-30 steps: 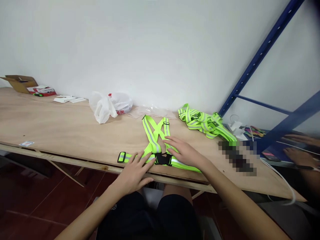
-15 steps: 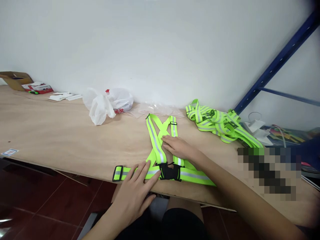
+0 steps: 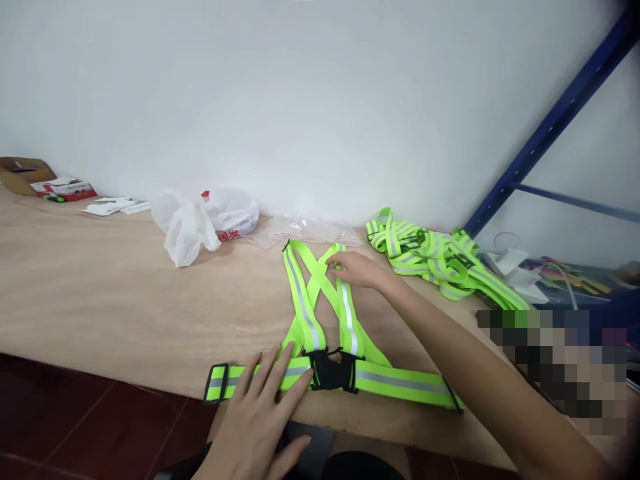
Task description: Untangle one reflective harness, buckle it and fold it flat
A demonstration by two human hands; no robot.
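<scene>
A neon-yellow reflective vest made of straps with silver stripes lies spread flat on the wooden table. Its shoulder straps cross near the top, and a black buckle sits at the middle of its waist belt. My left hand rests with fingers spread on the left part of that belt, between the buckle and a black slider at the belt's end. Over the upper right shoulder strap is my right hand, its visible fingers apart and touching the strap; the strap's slider is mostly hidden beneath it.
A heap of similar yellow straps lies at the right by a blue metal frame. Clear plastic bags and a white plastic bag lie along the wall. Farther left are white papers, a red-white box and a cardboard box.
My right hand has moved up from the middle of the vest to the top of its right shoulder strap. The left hand stays on the belt. The camera view has shifted slightly.
</scene>
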